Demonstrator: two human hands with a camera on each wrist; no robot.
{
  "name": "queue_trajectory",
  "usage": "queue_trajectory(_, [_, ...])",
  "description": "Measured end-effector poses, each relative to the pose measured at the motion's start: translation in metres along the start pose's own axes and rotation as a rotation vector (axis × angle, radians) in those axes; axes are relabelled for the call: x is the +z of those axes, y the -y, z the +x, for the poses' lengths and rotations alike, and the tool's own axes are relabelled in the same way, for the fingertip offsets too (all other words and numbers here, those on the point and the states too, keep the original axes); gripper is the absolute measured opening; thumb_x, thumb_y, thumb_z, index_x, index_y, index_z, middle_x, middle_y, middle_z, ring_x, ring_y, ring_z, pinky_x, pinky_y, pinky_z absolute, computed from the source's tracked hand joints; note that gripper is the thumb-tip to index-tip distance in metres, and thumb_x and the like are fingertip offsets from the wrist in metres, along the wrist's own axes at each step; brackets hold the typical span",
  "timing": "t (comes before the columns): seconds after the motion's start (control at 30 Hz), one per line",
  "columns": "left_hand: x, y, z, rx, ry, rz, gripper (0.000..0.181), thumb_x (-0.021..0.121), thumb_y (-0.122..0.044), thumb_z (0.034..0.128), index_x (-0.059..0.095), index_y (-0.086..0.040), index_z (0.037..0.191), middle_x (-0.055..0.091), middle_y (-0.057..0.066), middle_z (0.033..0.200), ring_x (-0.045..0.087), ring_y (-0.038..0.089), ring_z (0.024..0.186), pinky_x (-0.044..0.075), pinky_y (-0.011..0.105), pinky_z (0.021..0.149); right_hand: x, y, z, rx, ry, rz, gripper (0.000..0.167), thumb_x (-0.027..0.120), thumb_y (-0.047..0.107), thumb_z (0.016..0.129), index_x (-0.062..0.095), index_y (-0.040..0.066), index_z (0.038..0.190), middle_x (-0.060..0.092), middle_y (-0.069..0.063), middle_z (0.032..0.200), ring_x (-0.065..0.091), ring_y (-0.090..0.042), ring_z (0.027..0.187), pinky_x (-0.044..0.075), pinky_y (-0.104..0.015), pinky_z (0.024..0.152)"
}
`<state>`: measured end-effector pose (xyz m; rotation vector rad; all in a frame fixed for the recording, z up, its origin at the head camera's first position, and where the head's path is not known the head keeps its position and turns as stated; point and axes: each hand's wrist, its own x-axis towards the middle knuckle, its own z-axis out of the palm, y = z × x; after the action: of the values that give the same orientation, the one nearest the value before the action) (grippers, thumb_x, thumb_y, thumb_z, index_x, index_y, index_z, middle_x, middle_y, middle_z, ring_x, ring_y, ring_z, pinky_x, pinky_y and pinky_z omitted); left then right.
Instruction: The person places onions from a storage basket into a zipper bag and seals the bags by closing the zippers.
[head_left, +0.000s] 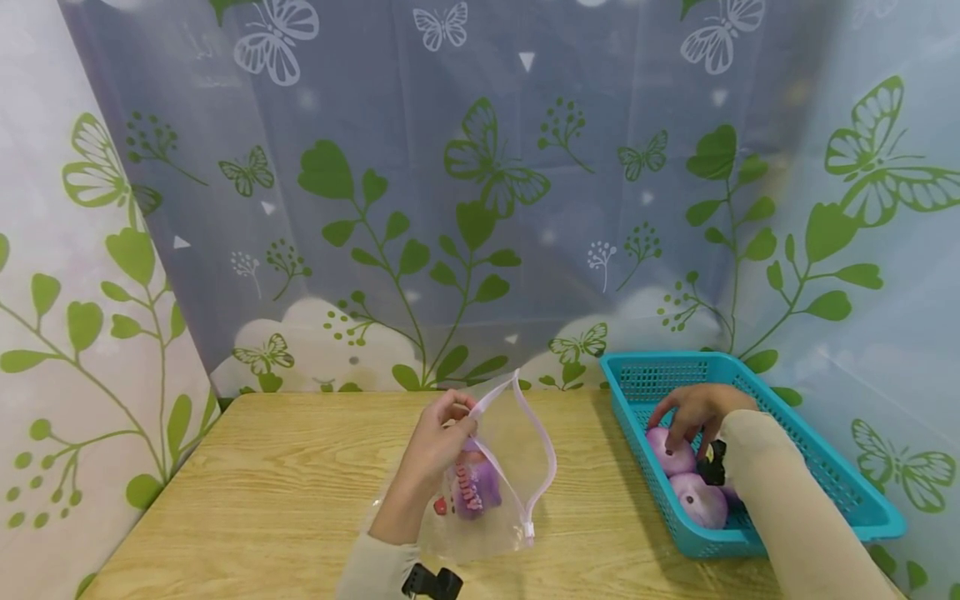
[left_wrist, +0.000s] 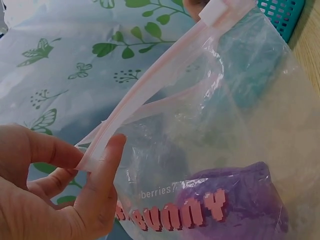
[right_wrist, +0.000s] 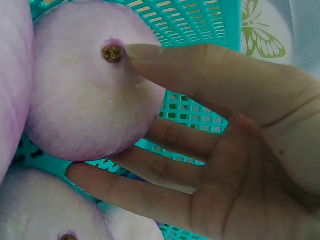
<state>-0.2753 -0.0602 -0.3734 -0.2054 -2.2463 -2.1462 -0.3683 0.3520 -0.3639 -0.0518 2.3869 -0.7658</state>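
Two hands: left hand [head_left: 438, 437] pinches zip bag [head_left: 471, 492] over table [head_left: 300, 500], mouth facing right, zip [head_left: 552, 454] running front-to-back; right hand [head_left: 708, 412] grips pale-purple globe [right_wrist: 90, 95] in basket [head_left: 663, 379], brown scar [right_wrist: 111, 54] toward thumb [right_wrist: 175, 65].

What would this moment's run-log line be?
left hand: pinches bag | right hand: holds onion in basket | bag: open, purple item inside

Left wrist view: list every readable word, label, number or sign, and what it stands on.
"BUNNY": pink letters on the clear zip bag.
"berries?": smaller white letters on the same bag; anything before it is unreadable.
Pink marking left of "BUNNY", beside the left hand: too obscured to read.
No numbers can be read.
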Motion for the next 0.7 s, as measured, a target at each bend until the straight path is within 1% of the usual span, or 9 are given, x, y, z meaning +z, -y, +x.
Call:
queue_trajectory(0.13, [0.0003, 0.0, -0.0001, -0.013, -0.003, 0.01, 0.01, 0.057, -0.004, 0.1002, 0.059, -0.002, 0.11, 0.055, 0.007, 0.097, 0.055, 0.018, 0.08, 0.066, 0.033, 0.06, 0.0005, 0.0004, 0.0005, 0.004, 0.0, 0.0, 0.058, 0.08, 0.003, 0.083, 0.061, 0.007, 0.138, 0.058, -0.025, 0.136, 0.068, -0.03, 0.106, 0.067, -0.047, 0.081])
queue_trajectory(0.37, [0.0009, -0.0003, -0.0001, -0.017, -0.007, 0.019, 0.01, 0.057, -0.005, 0.0997, 0.06, -0.003, 0.11, 0.055, 0.007, 0.097, 0.055, 0.017, 0.08, 0.065, 0.031, 0.056, 0.001, 0.0015, -0.0004, 0.012, 0.0, 0.002, 0.059, 0.079, 0.003, 0.083, 0.061, 0.006, 0.139, 0.058, -0.026, 0.136, 0.067, -0.031, 0.11, 0.067, -0.047, 0.082])
queue_trajectory(0.57, [0.0015, 0.0, -0.0003, -0.027, -0.008, 0.004, 0.012, 0.056, -0.002, 0.0987, 0.059, -0.003, 0.11, 0.054, 0.007, 0.097, 0.054, 0.017, 0.08, 0.066, 0.034, 0.058, 0.0012, 0.0011, -0.0001, 0.006, 0.001, 0.0, 0.058, 0.079, 0.004, 0.083, 0.061, 0.006, 0.138, 0.058, -0.024, 0.136, 0.068, -0.029, 0.104, 0.067, -0.047, 0.081])
queue_trajectory(0.7, [0.0019, 0.0006, -0.0003, -0.027, -0.013, 0.002, 0.011, 0.056, -0.002, 0.0986, 0.059, -0.003, 0.11, 0.054, 0.006, 0.096, 0.055, 0.016, 0.08, 0.066, 0.032, 0.058, 0.0011, -0.0004, 0.0013, -0.004, 0.003, -0.009, 0.057, 0.08, 0.006, 0.083, 0.062, 0.007, 0.137, 0.056, -0.024, 0.138, 0.068, -0.029, 0.101, 0.067, -0.046, 0.08])
